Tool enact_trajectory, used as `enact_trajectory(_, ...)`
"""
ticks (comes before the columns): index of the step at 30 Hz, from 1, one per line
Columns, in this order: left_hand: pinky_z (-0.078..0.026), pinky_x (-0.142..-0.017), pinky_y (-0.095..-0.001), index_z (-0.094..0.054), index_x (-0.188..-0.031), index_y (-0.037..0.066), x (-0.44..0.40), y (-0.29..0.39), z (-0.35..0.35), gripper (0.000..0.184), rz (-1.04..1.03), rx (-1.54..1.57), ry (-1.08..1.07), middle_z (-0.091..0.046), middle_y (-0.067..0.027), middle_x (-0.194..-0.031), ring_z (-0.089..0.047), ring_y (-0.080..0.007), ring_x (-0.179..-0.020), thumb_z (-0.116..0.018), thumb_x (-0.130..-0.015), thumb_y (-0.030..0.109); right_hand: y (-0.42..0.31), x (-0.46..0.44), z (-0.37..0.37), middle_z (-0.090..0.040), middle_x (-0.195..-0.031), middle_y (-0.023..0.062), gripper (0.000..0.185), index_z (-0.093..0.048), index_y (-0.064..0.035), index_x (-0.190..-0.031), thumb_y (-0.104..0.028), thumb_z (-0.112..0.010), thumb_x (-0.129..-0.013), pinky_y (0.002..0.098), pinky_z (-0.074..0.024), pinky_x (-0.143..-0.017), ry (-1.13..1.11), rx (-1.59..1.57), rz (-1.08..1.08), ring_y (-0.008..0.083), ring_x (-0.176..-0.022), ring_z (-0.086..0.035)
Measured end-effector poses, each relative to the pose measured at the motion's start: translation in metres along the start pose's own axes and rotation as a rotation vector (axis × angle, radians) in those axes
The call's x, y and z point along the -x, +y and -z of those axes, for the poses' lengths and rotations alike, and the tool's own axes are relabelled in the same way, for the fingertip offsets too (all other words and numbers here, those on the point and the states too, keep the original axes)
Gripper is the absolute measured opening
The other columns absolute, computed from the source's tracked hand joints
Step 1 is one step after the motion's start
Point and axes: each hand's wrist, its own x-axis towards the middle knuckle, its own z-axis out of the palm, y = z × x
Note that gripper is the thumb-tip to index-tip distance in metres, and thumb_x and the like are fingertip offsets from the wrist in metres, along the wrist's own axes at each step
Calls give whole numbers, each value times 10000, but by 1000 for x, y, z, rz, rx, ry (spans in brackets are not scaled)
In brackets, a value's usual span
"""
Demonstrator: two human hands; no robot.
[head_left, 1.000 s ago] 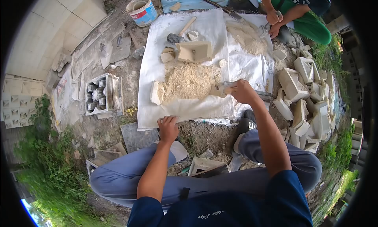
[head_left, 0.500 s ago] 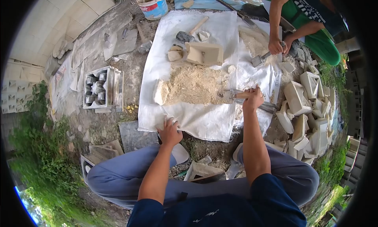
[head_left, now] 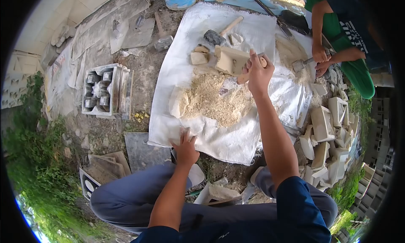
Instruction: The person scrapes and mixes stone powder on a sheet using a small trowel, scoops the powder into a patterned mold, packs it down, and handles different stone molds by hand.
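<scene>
Powder (head_left: 217, 101), pale and crumbly, lay heaped on a white woven sheet (head_left: 198, 135) and marked the centre of the dial. Towards two o'clock, near the heap's far edge, the person's right hand (head_left: 258, 73) was closed around a wooden-handled tool (head_left: 243, 79), whose working end was hard to make out. Towards seven, the left hand (head_left: 184, 149) rested palm down on the sheet's near edge, fingers parted. Around twelve o'clock, just beyond the powder, sat a hollow block (head_left: 228, 57), with a dark-headed mallet (head_left: 214, 37) farther out. A pale chunk (head_left: 177, 101) stood against the heap at nine; well past it, on the ground, was a box-like frame (head_left: 99, 91) with dark knobs. Also towards two, but well apart, a co-worker's hands (head_left: 322, 68) were at a second tool (head_left: 298, 66). Broken blocks (head_left: 327, 137) were piled between three and four, and a bucket (head_left: 179, 0) stood by the sheet's far edge towards eleven.
</scene>
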Motion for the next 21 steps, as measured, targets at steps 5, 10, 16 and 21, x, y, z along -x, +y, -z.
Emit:
enact_trajectory(5, -120, -1115, -820, -695, -1214, 174, -4, -3, -2, 541, -13, 39, -24, -334, -28, -1597, -230, -295, -1552, -733, -681, 89, 48, -65, -107, -539, -544, 49, 391, -532, -12, -657, -204, -743, -925, 339, -423, -497, -307, 340, 71, 132, -502, -494)
enact_trajectory(10, -103, -1101, -838, -717, -1173, 169, -6, -4, -3, 501, -24, 63, -15, -349, -52, -1579, -240, -311, -1547, -730, -682, 71, 76, -84, -166, -489, -501, 62, 466, -478, -3, -623, -243, -746, -919, 361, -399, -487, -378, 634, 175, 141, -474, -398)
enact_trajectory(16, -77, -1103, -840, -717, -1180, 162, -5, -5, -1, 511, -19, 102, -25, -364, -66, -1565, -266, -311, -1536, -734, -679, 60, 88, -92, -196, -527, -537, 99, 383, -498, 25, -633, -196, -701, -872, 377, -463, -548, -462, 491, 192, 182, -519, -434)
enact_trajectory(21, -76, -1105, -838, -728, -1148, 148, -9, -5, 0, 494, -37, 115, 31, -364, -76, -1569, -290, -306, -1527, -731, -664, 52, 120, -105, -187, -508, -500, 41, 398, -486, -33, -613, -166, -688, -928, 348, -409, -435, -466, 431, 68, 141, -425, -496)
